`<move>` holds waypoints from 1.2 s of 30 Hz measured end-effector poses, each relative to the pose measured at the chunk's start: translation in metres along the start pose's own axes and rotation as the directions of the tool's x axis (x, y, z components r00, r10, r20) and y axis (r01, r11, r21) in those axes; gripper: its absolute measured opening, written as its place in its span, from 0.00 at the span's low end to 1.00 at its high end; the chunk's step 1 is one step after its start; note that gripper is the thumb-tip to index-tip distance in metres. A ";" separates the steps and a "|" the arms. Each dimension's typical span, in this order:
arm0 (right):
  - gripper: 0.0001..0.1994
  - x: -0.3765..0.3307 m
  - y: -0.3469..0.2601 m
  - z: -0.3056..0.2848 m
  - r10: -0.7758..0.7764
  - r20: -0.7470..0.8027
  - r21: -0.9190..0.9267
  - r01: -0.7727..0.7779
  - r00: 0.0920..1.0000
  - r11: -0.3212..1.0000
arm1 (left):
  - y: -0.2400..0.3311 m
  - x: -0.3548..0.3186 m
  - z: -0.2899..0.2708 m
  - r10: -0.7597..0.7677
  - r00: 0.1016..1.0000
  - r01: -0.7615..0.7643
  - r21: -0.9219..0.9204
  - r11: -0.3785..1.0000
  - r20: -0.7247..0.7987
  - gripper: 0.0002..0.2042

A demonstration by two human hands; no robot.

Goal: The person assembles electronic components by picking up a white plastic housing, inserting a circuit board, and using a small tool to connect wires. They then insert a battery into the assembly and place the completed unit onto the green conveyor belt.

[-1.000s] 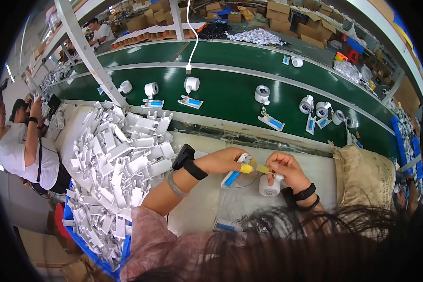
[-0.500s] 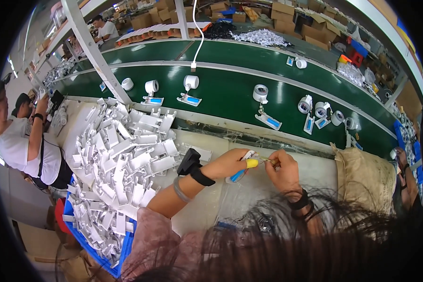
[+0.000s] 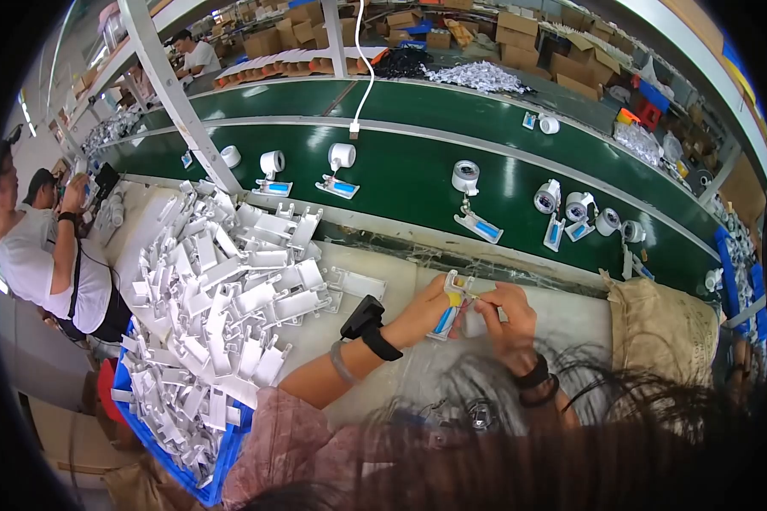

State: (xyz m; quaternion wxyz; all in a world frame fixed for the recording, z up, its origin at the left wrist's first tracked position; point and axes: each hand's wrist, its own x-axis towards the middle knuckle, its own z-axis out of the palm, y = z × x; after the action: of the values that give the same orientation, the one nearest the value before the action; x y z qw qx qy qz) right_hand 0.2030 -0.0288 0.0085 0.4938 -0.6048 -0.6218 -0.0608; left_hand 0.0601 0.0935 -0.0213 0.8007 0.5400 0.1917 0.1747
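Observation:
My left hand (image 3: 419,318) is closed around a white plastic housing (image 3: 461,284) with a blue battery-like cell (image 3: 443,320) in it. Something yellow covers that hand's thumb. At the housing's right side, my right hand (image 3: 509,313) has its fingertips pinched together against the upper end; whatever they grip is too small to make out. To the left of my hands lies a big heap of white plastic housings (image 3: 256,294), spilling from the worktop (image 3: 375,260) into a blue bin (image 3: 227,456).
Beyond the worktop runs a green conveyor (image 3: 400,175) carrying several round white lamp heads (image 3: 464,176) wired to housings. A brown sack (image 3: 660,328) stands at the right. A white cable (image 3: 364,85) hangs overhead. A person in a white shirt (image 3: 55,264) works at the left.
The housing in my left hand has swung more upright, showing more of its white frame. My right hand has come in against it. Units on the near conveyor have shifted slightly left.

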 end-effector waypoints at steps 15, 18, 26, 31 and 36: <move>0.10 -0.005 -0.003 -0.001 -0.146 -0.041 -0.067 0.143 0.988 0.987 | 0.012 -0.020 0.016 0.149 0.975 -0.179 0.182 0.967 0.165 0.18; 0.09 -0.007 0.000 -0.003 -0.142 -0.053 -0.060 0.139 0.988 0.988 | 0.015 -0.018 0.019 0.170 0.968 -0.210 0.221 0.953 0.187 0.20; 0.08 -0.004 -0.007 -0.002 -0.129 -0.042 -0.069 0.126 0.991 0.990 | 0.015 -0.023 0.018 0.154 0.972 -0.198 0.265 0.944 0.178 0.19; 0.10 -0.001 -0.007 -0.001 -0.140 -0.012 -0.026 0.140 0.990 0.990 | 0.013 -0.022 0.017 0.377 0.903 -0.430 0.462 0.776 0.206 0.19; 0.10 0.001 -0.011 -0.003 -0.120 0.015 -0.016 0.120 0.993 0.993 | 0.004 -0.021 0.016 0.375 0.913 -0.401 0.526 0.750 0.161 0.19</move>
State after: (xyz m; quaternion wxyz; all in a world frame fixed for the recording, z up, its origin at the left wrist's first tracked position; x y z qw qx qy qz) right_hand 0.1958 -0.0332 0.0167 0.4798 -0.5708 -0.6601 -0.0913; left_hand 0.0496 0.0716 -0.0100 0.5624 0.7779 0.0991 0.2622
